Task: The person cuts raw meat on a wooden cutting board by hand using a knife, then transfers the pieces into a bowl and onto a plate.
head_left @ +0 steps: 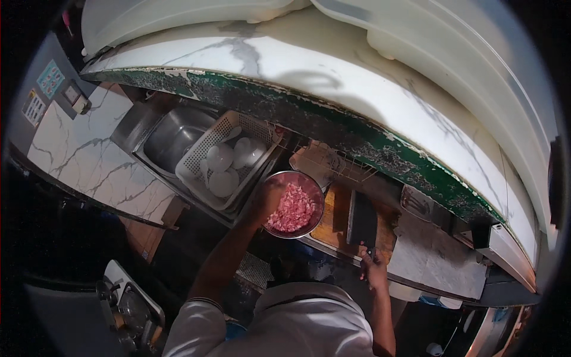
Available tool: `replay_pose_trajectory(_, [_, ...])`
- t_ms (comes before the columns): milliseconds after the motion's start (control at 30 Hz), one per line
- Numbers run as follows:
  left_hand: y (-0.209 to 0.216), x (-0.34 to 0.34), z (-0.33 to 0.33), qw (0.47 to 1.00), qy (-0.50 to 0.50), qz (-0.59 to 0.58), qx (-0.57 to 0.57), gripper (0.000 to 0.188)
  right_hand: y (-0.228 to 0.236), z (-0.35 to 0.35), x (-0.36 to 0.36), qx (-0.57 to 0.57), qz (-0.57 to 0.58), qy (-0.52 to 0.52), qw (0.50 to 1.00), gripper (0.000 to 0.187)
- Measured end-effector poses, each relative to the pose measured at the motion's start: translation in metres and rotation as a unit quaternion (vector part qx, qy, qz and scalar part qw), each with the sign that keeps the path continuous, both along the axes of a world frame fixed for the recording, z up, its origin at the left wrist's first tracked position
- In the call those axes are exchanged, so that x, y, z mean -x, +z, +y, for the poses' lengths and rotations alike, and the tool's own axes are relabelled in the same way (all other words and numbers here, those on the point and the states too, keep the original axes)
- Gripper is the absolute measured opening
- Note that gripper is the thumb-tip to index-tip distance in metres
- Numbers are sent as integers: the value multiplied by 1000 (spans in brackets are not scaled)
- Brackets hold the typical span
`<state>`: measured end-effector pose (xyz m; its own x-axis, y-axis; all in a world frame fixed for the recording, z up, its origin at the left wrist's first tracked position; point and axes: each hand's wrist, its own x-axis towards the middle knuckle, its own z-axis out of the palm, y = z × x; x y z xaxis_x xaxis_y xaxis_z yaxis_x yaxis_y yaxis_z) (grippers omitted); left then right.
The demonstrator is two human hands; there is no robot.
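A round metal bowl (322, 209) full of small chopped pieces of pink raw meat (292, 208) is in front of me, slightly left of the cutting board. My left hand (269, 201) grips its left side in shadow, with the fingers hard to make out at the rim. To the right, my right hand (373, 271) is closed around the handle of a broad dark-bladed knife (361, 219). The blade points away from me and lies over the wet, orange-brown wooden cutting board (338, 209).
Left of the bowl, a white perforated basket (189, 168) holds several white bowls beside a steel sink (172, 134). A marbled shelf (297, 62) with a chipped green edge spans the far side. A wire rack (351, 165) sits beneath it. Grey worktop (437, 250) extends right.
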<state>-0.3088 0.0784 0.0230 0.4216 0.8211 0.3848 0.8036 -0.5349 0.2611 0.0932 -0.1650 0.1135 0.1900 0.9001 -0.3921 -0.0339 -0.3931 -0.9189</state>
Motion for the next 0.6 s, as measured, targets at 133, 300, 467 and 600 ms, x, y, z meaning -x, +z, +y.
replay_pose_trajectory(133, [-117, 83, -36, 989, 20, 101, 109, 25, -12, 11, 12, -3, 35, 41, 999, 22])
replay_pose_trajectory(300, [-43, 52, -48, 960, 26, 202, 193, 24, -12, -8, -16, 14, -3, -11, 1000, 19])
replay_pose_trajectory(467, [-11, 54, -45, 994, 36, 31, 102, 27, -21, -12, -21, 13, -24, -24, 999, 23])
replay_pose_trajectory(600, [-29, 13, -44, 995, -29, -99, -4, 29, -9, -22, -16, -4, -16, -52, 998, 18])
